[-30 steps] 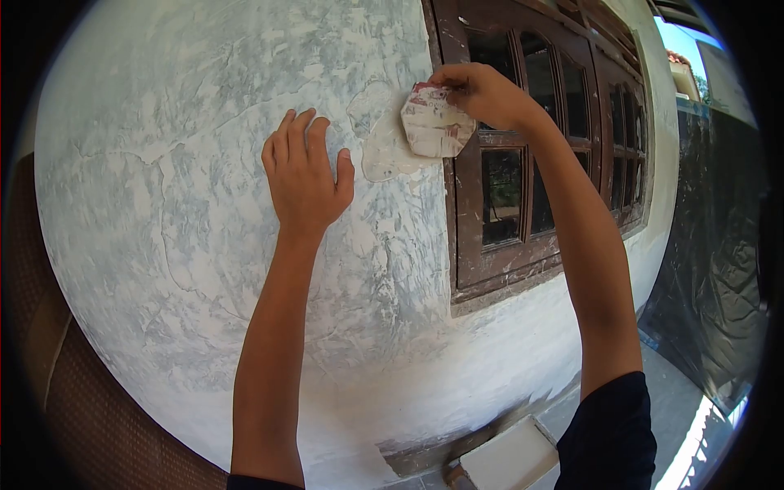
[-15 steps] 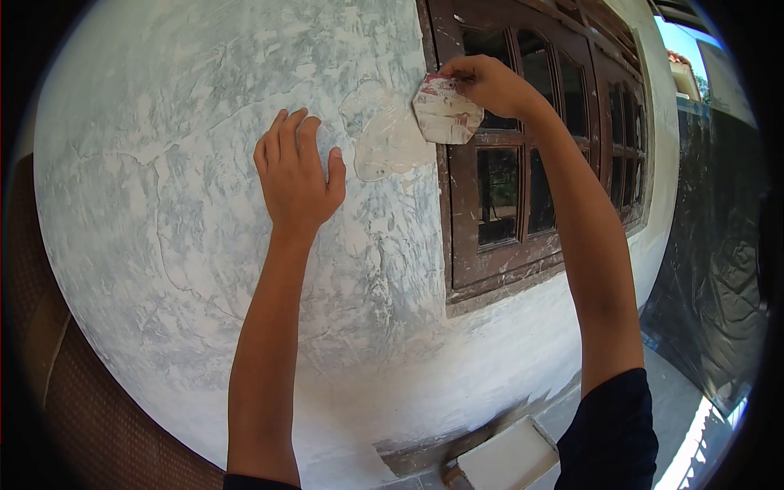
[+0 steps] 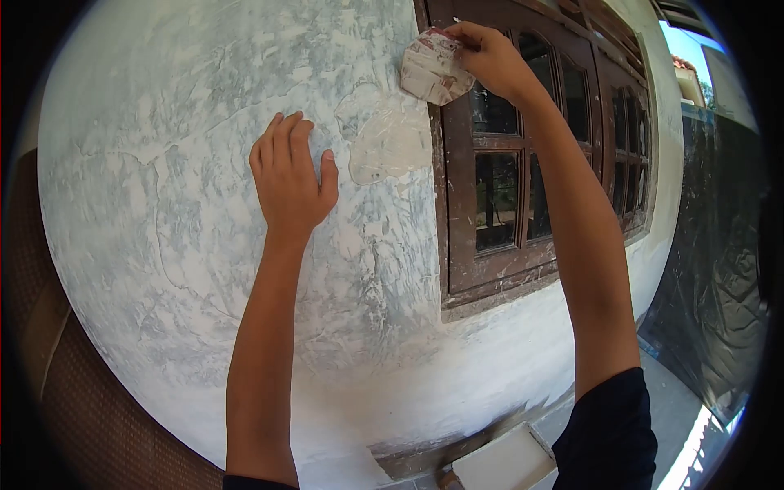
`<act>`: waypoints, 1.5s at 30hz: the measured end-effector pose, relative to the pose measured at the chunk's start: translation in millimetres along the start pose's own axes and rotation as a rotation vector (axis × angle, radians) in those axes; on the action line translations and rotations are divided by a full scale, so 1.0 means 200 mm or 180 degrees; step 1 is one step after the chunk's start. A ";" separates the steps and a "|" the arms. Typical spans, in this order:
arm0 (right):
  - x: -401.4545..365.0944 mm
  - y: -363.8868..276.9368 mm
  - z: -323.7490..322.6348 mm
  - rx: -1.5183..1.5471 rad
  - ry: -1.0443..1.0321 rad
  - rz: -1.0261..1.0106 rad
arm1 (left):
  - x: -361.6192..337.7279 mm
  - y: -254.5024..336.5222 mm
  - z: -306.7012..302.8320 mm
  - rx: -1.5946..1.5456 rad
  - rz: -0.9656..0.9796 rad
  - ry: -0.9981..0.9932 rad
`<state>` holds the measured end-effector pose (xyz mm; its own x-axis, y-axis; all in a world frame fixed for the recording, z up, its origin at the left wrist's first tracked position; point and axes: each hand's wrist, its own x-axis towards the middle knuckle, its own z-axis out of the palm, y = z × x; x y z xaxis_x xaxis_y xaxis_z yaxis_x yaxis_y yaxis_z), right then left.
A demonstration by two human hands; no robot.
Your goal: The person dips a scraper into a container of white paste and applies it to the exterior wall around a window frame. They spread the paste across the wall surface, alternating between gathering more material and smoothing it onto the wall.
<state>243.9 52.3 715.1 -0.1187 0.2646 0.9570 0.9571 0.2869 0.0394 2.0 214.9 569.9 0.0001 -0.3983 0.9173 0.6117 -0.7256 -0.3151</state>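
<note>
My right hand (image 3: 492,63) pinches the top right edge of a flat putty scraper (image 3: 438,69), a many-sided plate smeared with whitish putty and marked with red at its top. The scraper overlaps the wall's edge and the brown window frame in this view. Just below and left of it, a damp-looking cream putty patch (image 3: 390,144) spreads over the mottled grey-white wall (image 3: 220,188). Left of that patch, my left hand (image 3: 291,175) lies against the wall with its fingers stretched up and its thumb apart, holding nothing.
A brown wooden window (image 3: 498,261) with several glass panes fills the wall to the right. On the floor below stands a pale rectangular tray (image 3: 505,462). Dark plastic sheeting (image 3: 709,269) hangs at the far right, and brown woven material (image 3: 106,392) lies at lower left.
My right hand has moved up with the scraper, which is now tilted and higher above the putty patch. My left hand stays almost where it was on the wall.
</note>
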 end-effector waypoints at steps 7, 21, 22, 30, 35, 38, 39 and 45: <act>-0.06 0.05 0.04 -0.0174 -0.0670 -0.0112 | 0.00 0.00 0.00 -0.0004 -0.0029 0.0006; -0.13 0.08 0.07 0.0603 -0.0711 0.0104 | 0.00 0.00 -0.01 0.0025 -0.0025 -0.0007; -0.12 0.11 0.07 0.0602 -0.0715 0.0115 | 0.00 0.01 0.00 0.0014 -0.0018 -0.0003; -0.13 0.08 0.11 0.0888 -0.0264 0.0190 | 0.01 0.01 -0.01 0.0037 -0.0006 -0.0025; -0.08 0.17 0.09 0.0429 0.0823 0.0673 | 0.01 0.01 -0.01 0.0004 -0.0019 -0.0021; -0.15 0.14 0.04 0.0871 0.1078 0.0943 | 0.01 0.00 -0.01 0.0054 0.0051 0.0036; -0.17 0.15 0.04 0.0832 0.0995 0.0806 | 0.01 0.00 -0.01 0.0039 0.0035 -0.0001; -0.39 0.04 0.06 0.0665 0.0873 0.0765 | 0.00 -0.01 0.00 -0.0006 0.0080 0.0071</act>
<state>257.1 44.9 637.0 0.2032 0.1001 0.9740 0.8715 0.4350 -0.2265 1.2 216.5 571.0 -0.0022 -0.4288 0.9034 0.6101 -0.7163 -0.3386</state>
